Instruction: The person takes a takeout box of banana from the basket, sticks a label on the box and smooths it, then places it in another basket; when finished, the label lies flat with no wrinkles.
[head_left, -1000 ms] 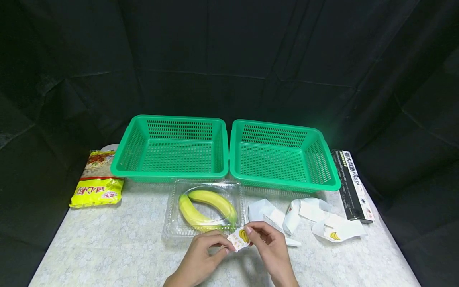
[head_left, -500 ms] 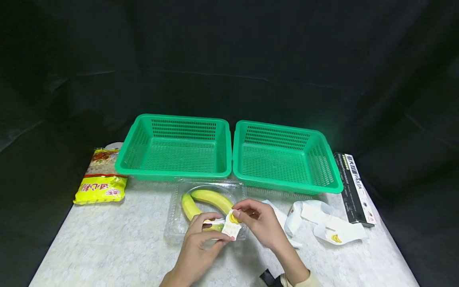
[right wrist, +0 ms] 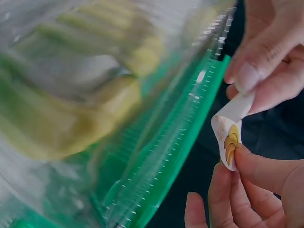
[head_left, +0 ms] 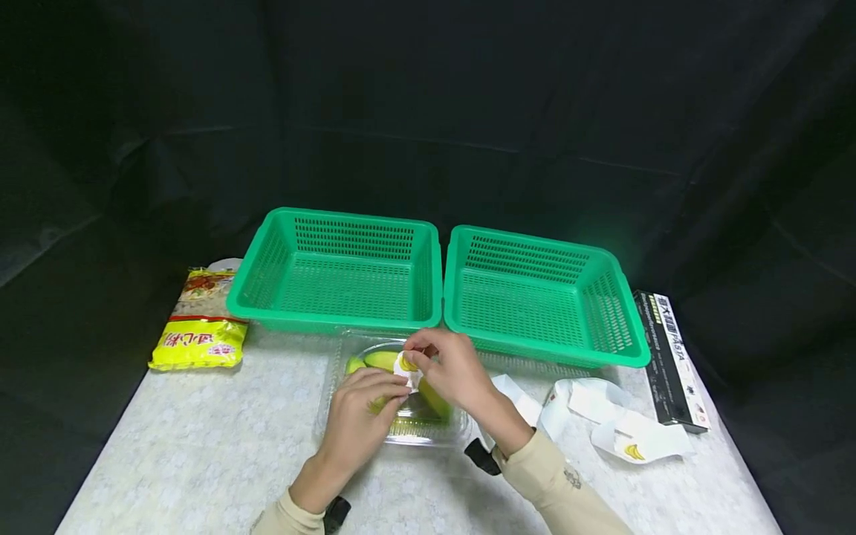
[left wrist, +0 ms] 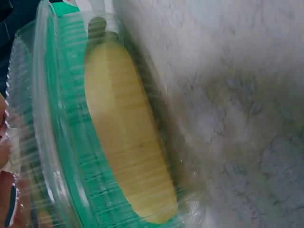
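Observation:
A clear plastic box (head_left: 421,440) with bananas (head_left: 435,401) inside lies before me, its lid over them. The left wrist view shows one banana (left wrist: 123,128) through the box's ribbed side. Over the lid, both hands pinch a small white label (right wrist: 228,130) printed with bananas. My right hand (head_left: 458,371) has thumb and fingertips on the printed end. The left hand (head_left: 361,412) grips the opposite end, which curls in the right wrist view. Between the two hands the label stands bent, close above the lid. Part of the bananas is hidden behind the hands.
Two green baskets (head_left: 334,325) (head_left: 548,349) stand side by side behind the box. A yellow food packet (head_left: 200,342) lies left. On the right are a black pasta box (head_left: 669,371) and a loose white label strip (head_left: 645,438). Black cloth hangs behind.
Both hands have moved forward and left with the label, from the box's near edge to over its lid. The label has turned and bent. More of both sleeves now shows.

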Motion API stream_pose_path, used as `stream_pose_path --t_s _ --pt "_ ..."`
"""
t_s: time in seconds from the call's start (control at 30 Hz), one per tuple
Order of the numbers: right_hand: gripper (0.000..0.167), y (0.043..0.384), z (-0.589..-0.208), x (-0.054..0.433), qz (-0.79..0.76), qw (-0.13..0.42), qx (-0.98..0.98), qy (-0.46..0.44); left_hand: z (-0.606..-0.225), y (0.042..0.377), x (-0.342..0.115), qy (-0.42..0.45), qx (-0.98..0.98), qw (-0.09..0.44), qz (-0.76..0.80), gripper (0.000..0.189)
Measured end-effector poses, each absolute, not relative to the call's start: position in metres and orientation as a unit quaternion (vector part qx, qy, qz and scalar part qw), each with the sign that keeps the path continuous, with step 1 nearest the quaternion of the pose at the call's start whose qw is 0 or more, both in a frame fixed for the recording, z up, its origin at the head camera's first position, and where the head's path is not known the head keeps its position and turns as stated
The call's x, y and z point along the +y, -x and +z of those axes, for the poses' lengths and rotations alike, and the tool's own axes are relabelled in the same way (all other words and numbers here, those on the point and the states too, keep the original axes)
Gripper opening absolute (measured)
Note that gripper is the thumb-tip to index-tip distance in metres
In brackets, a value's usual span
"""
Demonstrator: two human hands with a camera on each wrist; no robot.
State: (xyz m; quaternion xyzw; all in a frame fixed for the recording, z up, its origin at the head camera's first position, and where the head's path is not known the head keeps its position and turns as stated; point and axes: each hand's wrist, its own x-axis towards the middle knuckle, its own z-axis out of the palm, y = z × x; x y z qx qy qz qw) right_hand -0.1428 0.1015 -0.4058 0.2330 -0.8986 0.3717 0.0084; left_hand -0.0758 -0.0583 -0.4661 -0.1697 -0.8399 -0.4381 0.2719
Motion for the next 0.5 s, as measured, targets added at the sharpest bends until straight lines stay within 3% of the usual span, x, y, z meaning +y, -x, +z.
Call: stream_pose_path --t_s 0.5 --pt "0.007 0.169 -0.429 0.085 0.287 0.007 -0.923 -0.256 -0.466 0.094 -0.06 0.116 -0.892 0.214 -0.381 0.019"
